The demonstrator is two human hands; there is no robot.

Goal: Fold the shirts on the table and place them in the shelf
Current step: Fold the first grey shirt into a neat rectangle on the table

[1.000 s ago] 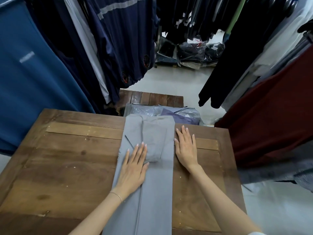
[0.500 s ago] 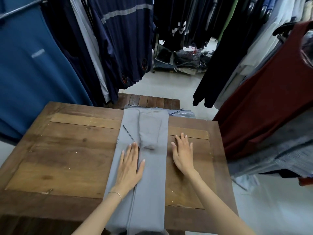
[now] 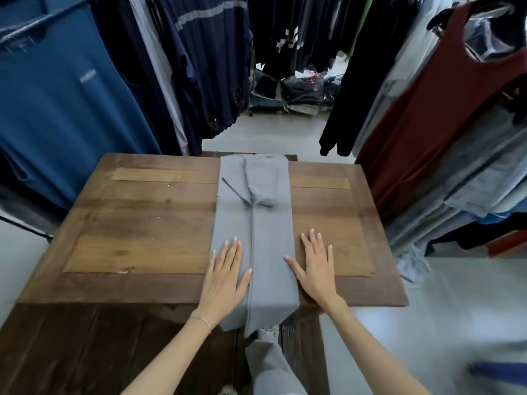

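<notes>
The left hand (image 3: pixel 225 276) lies flat with straight, released fingers (image 3: pixel 232 249) pressing the left half of the long grey cotton shirt (image 3: pixel 256 232), which is folded into a narrow strip. The right hand (image 3: pixel 316 266) is likewise flat and released, its fingers on the brown wooden tabletop (image 3: pixel 142 223) just beside the strip's right edge, the thumb touching the cloth. The strip runs from twelve o'clock to six o'clock down the tabletop's middle, with its near end hanging over the six o'clock edge and a sleeve folded back near twelve. To do this step well, I judge both palms should smooth evenly along the seam and keep the side edges parallel before folding the hem upward. No shelf or container shows; hanging garments (image 3: pixel 71 89) surround the tabletop from nine to three.
</notes>
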